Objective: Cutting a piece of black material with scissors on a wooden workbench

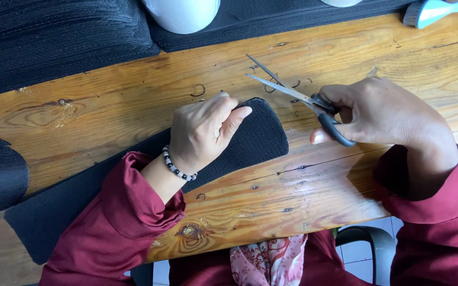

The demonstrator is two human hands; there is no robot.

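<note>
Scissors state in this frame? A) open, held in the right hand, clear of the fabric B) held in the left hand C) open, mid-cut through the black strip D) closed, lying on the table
A: the right hand grips the scissors with blades parted over bare wood, apart from the black fabric strip that the left hand presses down.

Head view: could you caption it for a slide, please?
Left hand presses black fabric strip on wooden table; right hand holds open scissors.
</note>
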